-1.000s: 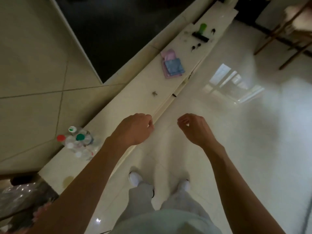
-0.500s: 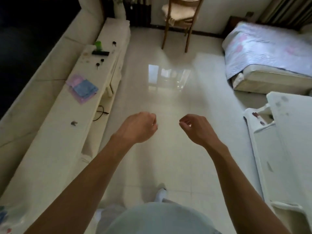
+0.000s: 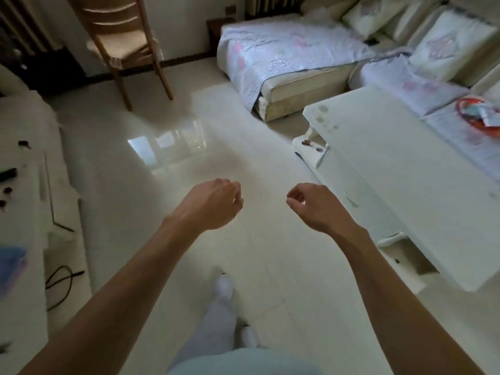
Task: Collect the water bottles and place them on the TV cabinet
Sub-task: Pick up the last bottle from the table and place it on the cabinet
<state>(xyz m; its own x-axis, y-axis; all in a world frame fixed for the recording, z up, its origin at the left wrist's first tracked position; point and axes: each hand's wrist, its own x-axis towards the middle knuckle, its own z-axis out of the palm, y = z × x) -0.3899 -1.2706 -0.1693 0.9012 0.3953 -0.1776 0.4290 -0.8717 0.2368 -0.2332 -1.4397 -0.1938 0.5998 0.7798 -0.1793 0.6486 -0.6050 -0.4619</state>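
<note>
Both bare forearms reach forward over the glossy tile floor point(image 3: 167, 190). The left hand point(image 3: 213, 207) and right hand point(image 3: 318, 205) hang apart, fingers loosely curled, holding nothing. A white table point(image 3: 405, 171) stands to the right, with a quilt-covered sofa point(image 3: 284, 55) beyond it. A wooden chair point(image 3: 119, 47) is near the far wall, and the cabinet point(image 3: 27, 212) runs along the left edge.

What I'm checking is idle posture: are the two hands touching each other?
Apart. The head view shows bare floor between the left hand and the right hand, both empty with loosely curled fingers.
</note>
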